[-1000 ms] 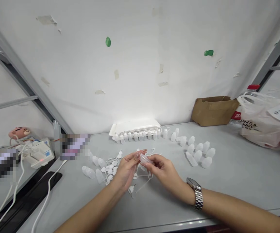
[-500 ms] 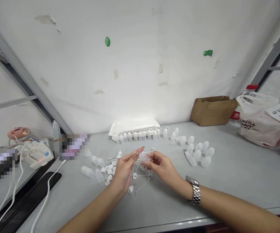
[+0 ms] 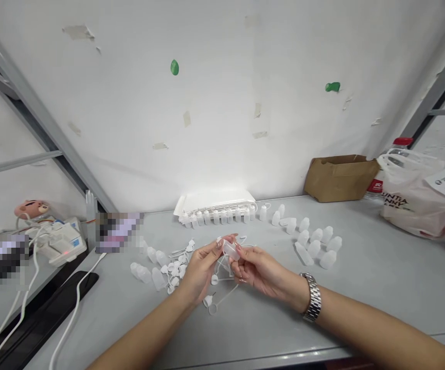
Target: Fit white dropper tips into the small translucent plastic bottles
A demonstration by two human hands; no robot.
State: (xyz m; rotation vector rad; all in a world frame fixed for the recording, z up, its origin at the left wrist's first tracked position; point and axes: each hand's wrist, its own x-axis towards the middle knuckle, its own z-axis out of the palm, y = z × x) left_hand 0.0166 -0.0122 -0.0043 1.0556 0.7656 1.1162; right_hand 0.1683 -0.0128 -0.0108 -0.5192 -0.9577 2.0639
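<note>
Over the grey table, a small translucent plastic squeeze bottle (image 3: 231,251) is pinched between both hands. My left hand (image 3: 197,267) is closed on its left end, thumb on top. From the other side my right hand (image 3: 259,270) grips it with thumb and fingers, the remaining fingers curled underneath. White tethered needle-tip caps (image 3: 215,280) lie just below the hands, one with its strap ring (image 3: 212,309) nearest me. A heap of white caps (image 3: 175,268) lies left of my left hand. Whether a cap is fitted to the held bottle is hard to make out.
Capped bottles (image 3: 216,217) stand in a row before a white stack (image 3: 216,199) at the wall. Uncapped bottles stand right (image 3: 315,249) and left (image 3: 158,278). A cardboard box (image 3: 340,178), plastic bag (image 3: 415,195), power strip (image 3: 64,241) and cables (image 3: 77,298) line the sides.
The bottle has turned between my fingers, its right end now tilting down toward me. My right hand has shifted its grip and rolled slightly, its fingers curling lower. The view has shifted slightly.
</note>
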